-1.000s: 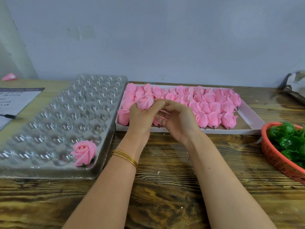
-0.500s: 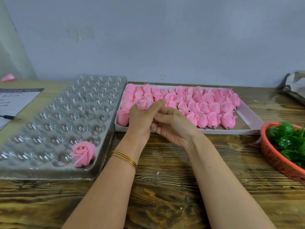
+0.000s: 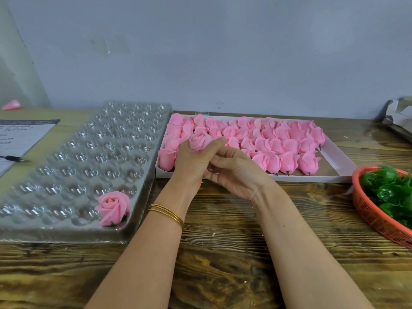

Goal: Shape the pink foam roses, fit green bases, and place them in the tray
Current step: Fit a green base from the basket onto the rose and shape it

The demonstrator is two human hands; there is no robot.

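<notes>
My left hand (image 3: 191,161) grips a pink foam rose (image 3: 199,141) upright, its bloom showing above my fingers, over the near left corner of the white box (image 3: 338,157) that holds several pink foam roses (image 3: 274,143). My right hand (image 3: 236,172) lies against the left hand from the right, fingers curled at the rose's underside, which is hidden. One finished rose on a green base (image 3: 114,206) sits in the near right cell of the clear plastic tray (image 3: 66,166). Green bases (image 3: 392,192) fill an orange basket (image 3: 374,215) at the right.
A printed paper (image 3: 20,134) and a black pen (image 3: 15,159) lie at the far left, with a small pink object (image 3: 12,105) behind them. Crumpled grey wrapping (image 3: 399,117) sits at the back right. Bare wooden tabletop (image 3: 223,253) lies in front of the trays.
Both hands have drawn slightly toward me and down from the box with the rose. My right hand's fingers have shifted from beside the bloom to under it.
</notes>
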